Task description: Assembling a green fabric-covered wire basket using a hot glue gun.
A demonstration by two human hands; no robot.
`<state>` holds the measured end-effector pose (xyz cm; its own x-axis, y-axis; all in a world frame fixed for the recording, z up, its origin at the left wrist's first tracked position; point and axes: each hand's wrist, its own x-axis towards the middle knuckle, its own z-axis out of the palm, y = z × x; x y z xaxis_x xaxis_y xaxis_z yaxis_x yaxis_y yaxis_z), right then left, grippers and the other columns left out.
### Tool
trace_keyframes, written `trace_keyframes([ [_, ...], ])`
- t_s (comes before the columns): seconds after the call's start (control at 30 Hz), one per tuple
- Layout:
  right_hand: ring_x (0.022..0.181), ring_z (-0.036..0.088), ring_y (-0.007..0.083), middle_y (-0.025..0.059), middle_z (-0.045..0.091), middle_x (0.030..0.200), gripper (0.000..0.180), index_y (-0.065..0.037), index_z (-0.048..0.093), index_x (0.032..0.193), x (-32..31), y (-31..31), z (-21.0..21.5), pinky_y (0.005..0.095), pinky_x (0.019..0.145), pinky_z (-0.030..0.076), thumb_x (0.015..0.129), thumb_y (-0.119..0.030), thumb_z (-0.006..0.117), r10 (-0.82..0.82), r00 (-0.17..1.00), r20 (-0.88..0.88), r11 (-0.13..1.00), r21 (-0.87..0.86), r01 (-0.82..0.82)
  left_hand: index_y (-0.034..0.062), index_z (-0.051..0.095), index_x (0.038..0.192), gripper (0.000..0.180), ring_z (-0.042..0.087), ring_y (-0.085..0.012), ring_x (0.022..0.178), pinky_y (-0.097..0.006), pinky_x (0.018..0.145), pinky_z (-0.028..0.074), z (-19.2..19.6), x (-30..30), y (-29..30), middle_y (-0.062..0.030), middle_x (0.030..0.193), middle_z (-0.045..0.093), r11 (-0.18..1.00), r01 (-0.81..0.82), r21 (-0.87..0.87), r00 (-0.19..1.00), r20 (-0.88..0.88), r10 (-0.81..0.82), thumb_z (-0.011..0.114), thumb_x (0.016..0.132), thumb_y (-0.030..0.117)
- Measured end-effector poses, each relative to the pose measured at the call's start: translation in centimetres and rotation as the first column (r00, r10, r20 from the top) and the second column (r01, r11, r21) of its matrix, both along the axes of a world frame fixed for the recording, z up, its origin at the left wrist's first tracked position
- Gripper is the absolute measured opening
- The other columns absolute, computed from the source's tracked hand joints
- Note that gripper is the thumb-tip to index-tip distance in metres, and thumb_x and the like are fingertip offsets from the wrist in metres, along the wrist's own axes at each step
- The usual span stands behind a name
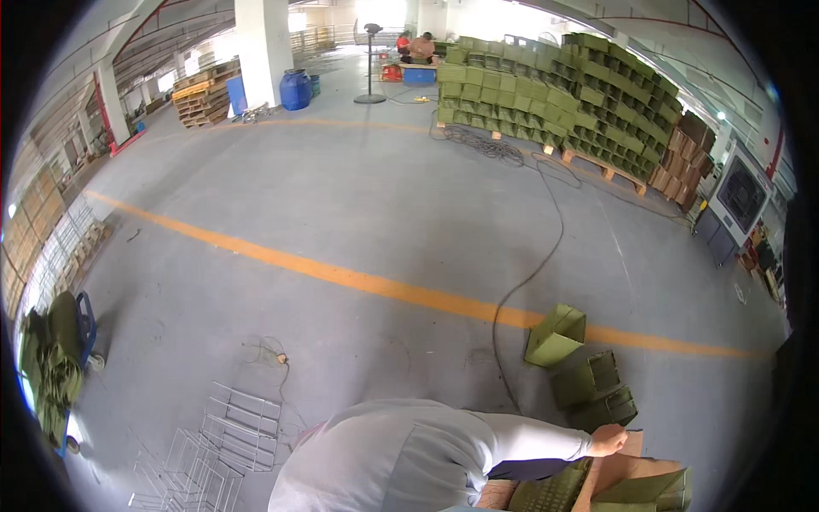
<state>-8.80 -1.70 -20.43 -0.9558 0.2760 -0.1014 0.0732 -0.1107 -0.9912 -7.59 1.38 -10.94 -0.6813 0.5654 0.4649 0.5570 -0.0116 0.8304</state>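
Note:
My left arm, in a pale sleeve, reaches across the lower edge to the right. Its hand (607, 439) is closed, fingers curled at the upper edge of a brown cardboard box (638, 467). Olive-green, box-shaped pieces (644, 490) lie in and against the cardboard, and a green piece with a pattern of small holes (546, 493) shows beside it. Just beyond my hand, two dark green open boxes (589, 382) rest on the floor, with a lighter green one (556, 335) standing farther off. My right hand is out of view.
Wire racks (243, 427) lie at the lower left, near a blue cart (87, 328) loaded with green fabric-like material. A cable (546, 256) crosses the floor. Stacked green boxes (529, 90) on pallets, an air cooler (740, 198), a stand fan (370, 68) and people (420, 49) are farther back.

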Motion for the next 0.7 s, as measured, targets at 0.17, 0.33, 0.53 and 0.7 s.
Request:
trace_keyframes([
  [0.17,0.068,0.056,0.0136,0.0009,0.06,0.077,0.03,-0.011,0.063,0.099,-2.0,-0.8,1.5,0.0289,0.064,0.048,0.091,-0.04,0.067,0.066,0.998,-0.015,0.995,0.081,-0.065,-0.0012,0.066,0.07,0.014,0.067,-0.0405,0.074,-0.047,0.066,0.054,0.1,-1.2,-1.4,-0.0235,0.074,0.066,0.962,-0.02,-0.273,0.989,-0.145,-0.021,0.064,0.076,0.012],
  [0.33,0.067,0.056,0.0134,0.0008,0.06,0.077,0.029,-0.011,0.063,0.099,-0.2,1.7,-0.3,0.0287,0.063,0.047,0.091,-0.039,0.066,0.002,1.0,0.03,0.995,0.101,-0.005,-0.0039,0.064,0.076,0.026,0.067,-0.0372,0.081,-0.045,0.07,0.053,-0.4,-0.1,-0.6,-0.0211,0.078,0.066,0.905,0.043,-0.424,0.918,-0.341,-0.204,0.068,0.079,0.022],
  [0.53,0.067,0.056,0.0131,0.0006,0.06,0.076,0.029,-0.012,0.063,0.098,0.1,1.3,0.0,0.0285,0.063,0.047,0.091,-0.039,0.066,0.016,0.997,0.075,0.992,0.126,-0.026,-0.0068,0.063,0.095,0.037,0.066,-0.0333,0.094,-0.044,0.082,0.051,-5.0,0.6,3.5,-0.0184,0.099,0.068,0.71,0.101,-0.697,0.815,-0.351,-0.461,0.068,0.08,0.027],
  [0.7,0.066,0.055,0.0129,0.0005,0.059,0.075,0.028,-0.012,0.063,0.097,0.1,3.6,-1.9,0.0284,0.063,0.047,0.091,-0.039,0.066,0.009,0.991,0.131,0.988,0.15,-0.029,-0.0006,0.07,0.087,0.032,0.064,-0.0332,0.075,-0.042,0.068,0.051,-6.0,0.8,3.6,-0.0151,0.084,0.07,0.841,0.124,-0.526,0.716,-0.54,-0.443,0.061,0.08,0.029],
])
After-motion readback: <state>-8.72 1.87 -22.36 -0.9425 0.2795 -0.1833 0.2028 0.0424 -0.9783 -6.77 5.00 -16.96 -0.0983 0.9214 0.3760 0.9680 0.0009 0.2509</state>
